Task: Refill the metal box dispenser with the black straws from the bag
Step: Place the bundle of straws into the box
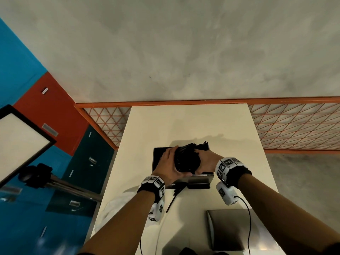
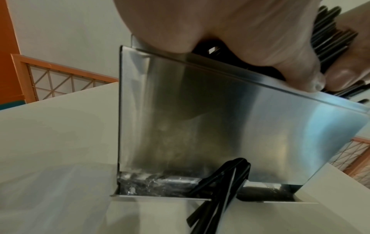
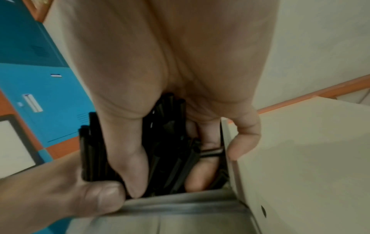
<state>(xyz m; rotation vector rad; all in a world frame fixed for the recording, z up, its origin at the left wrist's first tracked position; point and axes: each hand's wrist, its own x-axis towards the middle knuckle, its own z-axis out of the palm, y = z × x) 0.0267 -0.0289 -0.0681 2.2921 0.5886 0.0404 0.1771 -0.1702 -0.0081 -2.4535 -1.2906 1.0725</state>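
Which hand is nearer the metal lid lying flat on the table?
Right. The right hand grips the straw bundle on the lid's side; the left hand holds the bundle's far side.

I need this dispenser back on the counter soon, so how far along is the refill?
Done: the lid lies off on the table. In hand: left hand and right hand grip a straw bundle over the open metal box. Left: lower it in, gather the stray straws, replace the lid.
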